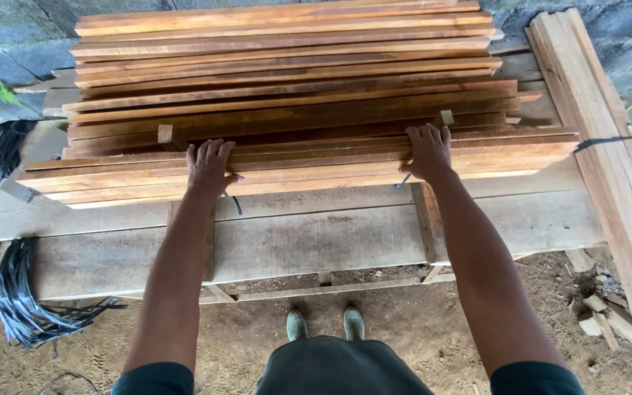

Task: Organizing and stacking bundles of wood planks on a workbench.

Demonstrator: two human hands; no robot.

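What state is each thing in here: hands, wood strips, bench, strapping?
left hand: flat on the stack, palm down
right hand: flat on the stack, palm down
wood strips: stacked lengthwise, loose
workbench: loaded, weathered
black strapping: tangled, hanging off bench end
side bundle: strapped

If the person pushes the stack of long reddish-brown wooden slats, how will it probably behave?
The stack of long reddish-brown wooden slats probably feels heavy, since many layers lie together. Its uneven ends suggest loose slats that may slide separately. Both hands, left hand and right hand, press the front edge; single slats look thin and possibly slightly springy.
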